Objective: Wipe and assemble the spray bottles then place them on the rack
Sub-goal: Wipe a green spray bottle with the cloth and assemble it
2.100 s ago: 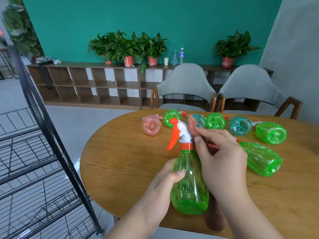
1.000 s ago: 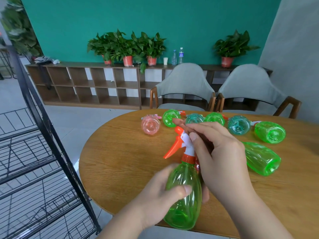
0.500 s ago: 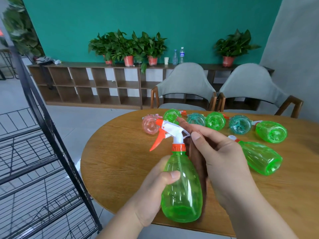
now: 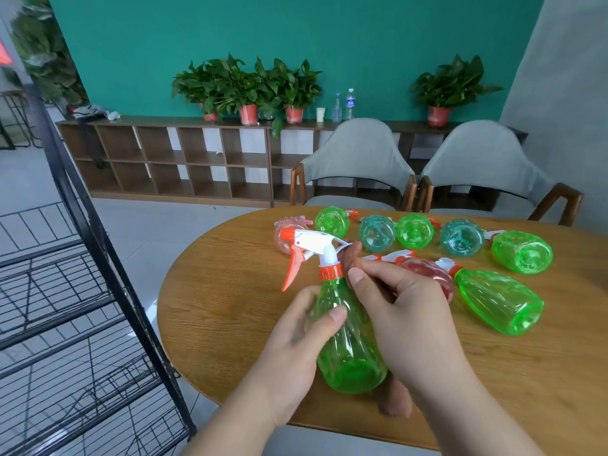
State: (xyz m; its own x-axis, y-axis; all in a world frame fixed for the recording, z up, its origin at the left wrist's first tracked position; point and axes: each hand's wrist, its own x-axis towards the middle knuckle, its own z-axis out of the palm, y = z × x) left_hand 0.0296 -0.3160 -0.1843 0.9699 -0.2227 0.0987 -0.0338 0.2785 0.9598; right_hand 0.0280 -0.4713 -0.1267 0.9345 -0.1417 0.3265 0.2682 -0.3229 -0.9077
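Left hand: I am gripping the left hand (image 4: 296, 340) round the body of the green spray bottle (image 4: 348, 350), holding it nearly upright over the desk's (image 4: 230, 307) near edge.
Right hand: I am pinching the brown cloth (image 4: 350, 255) in my right hand (image 4: 404, 311), pressing it beside the orange collar (image 4: 330, 271) under the white trigger head (image 4: 316, 245).
Doing it well: I am judging that the cloth should be circling collar and trigger while the left hand is turning the bottle, gripping firmly without denting the plastic.
Rack: the black wire rack (image 4: 98, 291) is standing to my left, well apart.

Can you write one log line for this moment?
left hand: holds green bottle | right hand: presses brown cloth at its collar | sprayer: on
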